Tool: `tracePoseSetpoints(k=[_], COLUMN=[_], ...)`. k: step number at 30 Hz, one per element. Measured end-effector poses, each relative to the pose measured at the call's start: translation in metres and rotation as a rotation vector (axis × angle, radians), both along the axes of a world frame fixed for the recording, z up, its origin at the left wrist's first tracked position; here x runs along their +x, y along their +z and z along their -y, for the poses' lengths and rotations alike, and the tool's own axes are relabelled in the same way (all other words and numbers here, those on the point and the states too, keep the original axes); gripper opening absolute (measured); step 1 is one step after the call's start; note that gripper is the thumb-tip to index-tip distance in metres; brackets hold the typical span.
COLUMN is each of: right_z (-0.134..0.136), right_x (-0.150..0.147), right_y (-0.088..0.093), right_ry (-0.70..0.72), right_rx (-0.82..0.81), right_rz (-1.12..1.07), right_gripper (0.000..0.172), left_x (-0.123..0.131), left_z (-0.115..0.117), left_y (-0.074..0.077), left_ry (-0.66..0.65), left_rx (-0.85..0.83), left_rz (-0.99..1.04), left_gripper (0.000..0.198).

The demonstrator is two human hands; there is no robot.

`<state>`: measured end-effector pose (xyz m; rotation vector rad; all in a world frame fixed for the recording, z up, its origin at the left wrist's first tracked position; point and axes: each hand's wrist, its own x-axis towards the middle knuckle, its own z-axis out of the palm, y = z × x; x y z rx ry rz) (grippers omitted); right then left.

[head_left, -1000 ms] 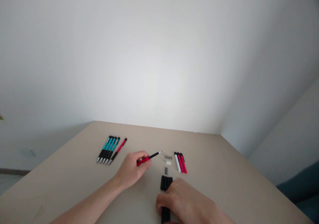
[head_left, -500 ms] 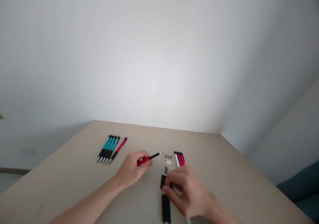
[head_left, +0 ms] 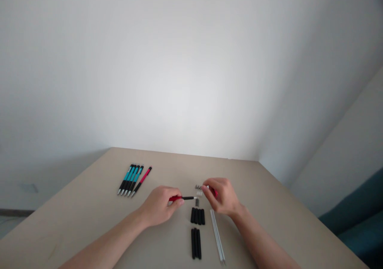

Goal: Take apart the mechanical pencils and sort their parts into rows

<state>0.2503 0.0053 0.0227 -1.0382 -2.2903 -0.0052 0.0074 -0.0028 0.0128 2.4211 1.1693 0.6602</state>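
Note:
My left hand is closed around a partly built pen, with a red barrel, a black grip section and a pale end pointing right. My right hand is bent over the small silver pen tips, thumb and forefinger pinched together at their right side. What the pinch holds, if anything, is too small to make out. Just below lie small clear-white pieces and little springs. Red pen barrels are mostly hidden under my right hand.
Nearer me are several short black grips, black tubes and thin white refills. At the left lie several teal pens and one red pen. The beige table meets a white wall behind.
My right hand has moved up and away from the black grips to the silver tips, uncovering the grips and refills. The pen in my left hand has turned closer to level and shifted slightly lower.

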Motion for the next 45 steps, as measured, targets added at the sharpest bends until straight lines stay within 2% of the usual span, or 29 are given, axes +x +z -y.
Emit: tracePoseSetpoints(k=[5, 8, 18, 26, 37, 45], right_z=[-0.011, -0.015, -0.02, -0.006, -0.013, -0.012], right_x=[0.012, 0.02, 0.023, 0.043, 0.04, 0.04], right_y=[-0.001, 0.0, -0.005, -0.015, -0.019, -0.021], right_ry=[-0.104, -0.156, -0.272, -0.385, -0.349, -0.298], right_rx=[0.181, 0.23, 0.295, 0.308, 0.306, 0.233], right_rz=[0.021, 0.005, -0.007, 0.005, -0.012, -0.057], right_gripper=[0.031, 0.032, 0.035, 0.037, 0.039, 0.036], left_x=[-0.003, -0.005, -0.005, -0.004, -0.006, -0.009], left_z=[-0.003, -0.006, -0.006, -0.004, -0.007, -0.014], left_y=[0.001, 0.001, 0.002, -0.003, -0.003, -0.003], left_ry=[-0.024, -0.014, 0.011, 0.027, 0.014, 0.047], left_rx=[0.052, 0.064, 0.068, 0.02, 0.006, -0.022], left_rz=[-0.033, -0.017, -0.003, 0.044, 0.091, 0.114], left_gripper=[0.023, 0.023, 0.028, 0.025, 0.027, 0.028])
